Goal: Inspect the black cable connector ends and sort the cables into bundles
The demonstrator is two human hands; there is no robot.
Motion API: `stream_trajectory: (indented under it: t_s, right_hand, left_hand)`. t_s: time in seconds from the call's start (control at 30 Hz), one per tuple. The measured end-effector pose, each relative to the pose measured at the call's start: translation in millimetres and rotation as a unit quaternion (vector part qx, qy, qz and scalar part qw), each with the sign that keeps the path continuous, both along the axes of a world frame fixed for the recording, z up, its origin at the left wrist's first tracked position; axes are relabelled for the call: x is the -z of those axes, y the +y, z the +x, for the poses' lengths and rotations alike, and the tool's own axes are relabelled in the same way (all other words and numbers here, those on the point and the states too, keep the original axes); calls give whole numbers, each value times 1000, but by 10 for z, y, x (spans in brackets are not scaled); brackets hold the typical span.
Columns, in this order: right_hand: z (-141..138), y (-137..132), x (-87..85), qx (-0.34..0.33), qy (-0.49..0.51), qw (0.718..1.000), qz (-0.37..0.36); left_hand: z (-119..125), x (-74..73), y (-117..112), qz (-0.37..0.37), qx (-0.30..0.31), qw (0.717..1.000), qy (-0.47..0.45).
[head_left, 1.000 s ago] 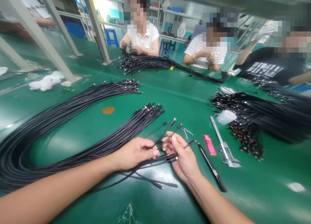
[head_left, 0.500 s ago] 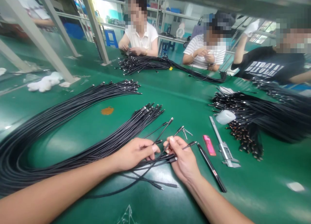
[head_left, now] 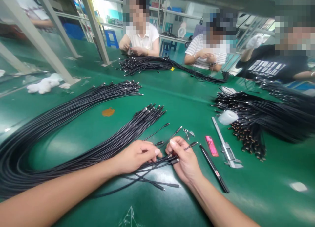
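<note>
My left hand (head_left: 137, 155) is closed, fingers curled over the near strands of a bent bundle of black cables (head_left: 81, 156). My right hand (head_left: 184, 156) is closed on several black cables, thumb against the fingers. One held cable's plug end (head_left: 194, 144) sticks out to the right of this hand. Just above its fingertips, another cable end (head_left: 179, 130) points up and right. A short gap separates the two hands, with cables running across it. Loose cable ends (head_left: 169, 185) lie on the green table below them. My left fingertips are partly hidden.
Right of my hands lie a black pen (head_left: 214, 169), a pink piece (head_left: 211, 146), a caliper (head_left: 227, 148) and small metal pins (head_left: 189, 133). Beyond are a white roll (head_left: 228, 117) and a cable pile (head_left: 268, 115). Co-workers sit across the table (head_left: 182, 97).
The raised cable ends above my fingers have shifted, and one no longer stands up between my hands. Both hands stay almost in place. A co-worker's gloved hand at right has lowered.
</note>
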State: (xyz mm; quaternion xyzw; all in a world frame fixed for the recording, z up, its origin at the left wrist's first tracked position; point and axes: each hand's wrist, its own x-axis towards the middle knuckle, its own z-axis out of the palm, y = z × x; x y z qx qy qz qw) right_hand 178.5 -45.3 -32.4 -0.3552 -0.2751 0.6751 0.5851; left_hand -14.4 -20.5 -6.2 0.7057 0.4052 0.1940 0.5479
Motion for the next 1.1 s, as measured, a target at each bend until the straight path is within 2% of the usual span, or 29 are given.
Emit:
stream_trajectory:
  t_s: [0.3,0.57,0.8,0.87,0.97,1.03,1.1]
  right_hand:
    - [-5,6,1,-1,-8,1000,-12]
    - [3,7,-7,-35,-15,999,-5]
    - [-3,0,-35,-27,-23,999,-3]
    - [-3,-4,-35,-11,-25,1000,6]
    - [7,-15,-40,-4,-31,999,19]
    - [16,-32,-60,-37,-55,997,30]
    - [18,-61,-97,-110,-110,987,39]
  left_hand:
    - [10,-36,-5,32,18,999,29]
    - [62,-59,-82,109,25,991,71]
    - [59,-67,-121,81,-10,996,45]
    - [65,-106,-158,108,20,993,53]
    - [71,-203,-234,153,115,978,82]
    - [67,-272,-283,158,179,966,95]
    - [51,-321,-311,152,236,956,89]
